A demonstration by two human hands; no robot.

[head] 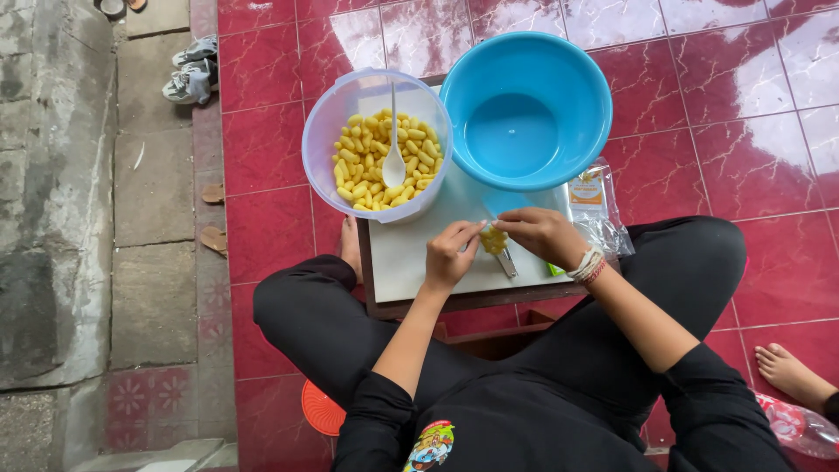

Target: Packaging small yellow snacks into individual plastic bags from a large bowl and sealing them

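Head view, both hands (498, 245) hide yellow snack (494, 239), grip unclear

A low table (411, 262) stands on the tiled floor (717, 149) between the seated person's knees. On its far left sits a tub (325, 140) with snack pieces (371, 166) and a spoon (393, 157) in it; a bowl (524, 109) sits just right of it. Near these, the left hand (450, 253) and right hand (542, 234) meet over a small packet (494, 239). Wrappers (599, 210) lie at the table's right edge.
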